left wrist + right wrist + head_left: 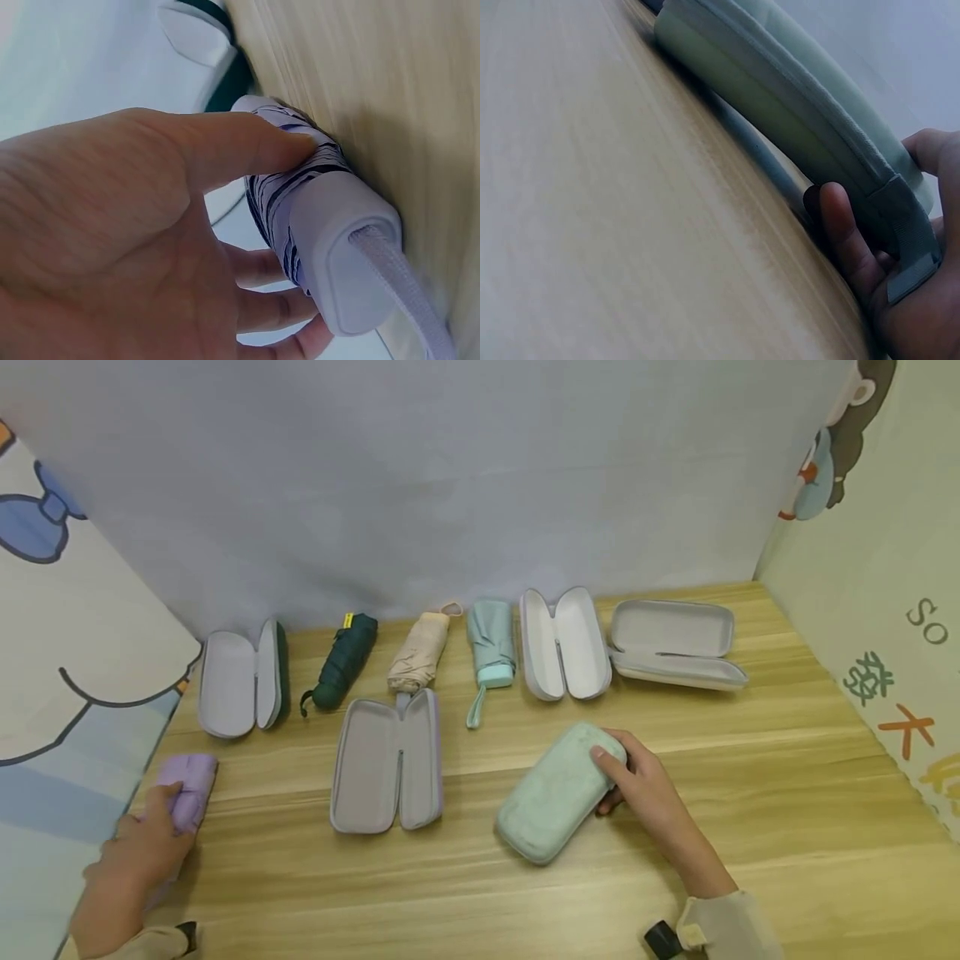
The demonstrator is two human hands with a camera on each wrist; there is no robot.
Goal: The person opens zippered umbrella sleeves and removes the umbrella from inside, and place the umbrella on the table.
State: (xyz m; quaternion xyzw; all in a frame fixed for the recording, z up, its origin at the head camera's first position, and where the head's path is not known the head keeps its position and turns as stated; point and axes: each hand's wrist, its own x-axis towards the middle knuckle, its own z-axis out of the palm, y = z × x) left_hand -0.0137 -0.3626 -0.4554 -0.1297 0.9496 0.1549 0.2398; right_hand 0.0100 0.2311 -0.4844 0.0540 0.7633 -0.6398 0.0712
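Note:
At the table's left edge my left hand grips a folded lilac umbrella. In the left wrist view its thumb lies across the pleated cloth, and the handle with a wrist strap points toward the camera. My right hand holds the near-right end of a closed mint-green zip case, thumb on top and fingers at the side. The right wrist view shows the case tilted just over the wood, a fabric loop by the palm.
Along the back are an open green case, a dark green umbrella, a beige umbrella, a mint umbrella, an open white-lined case and an open cream case. An open lilac-edged case lies mid-table. Printed cloth walls flank the table.

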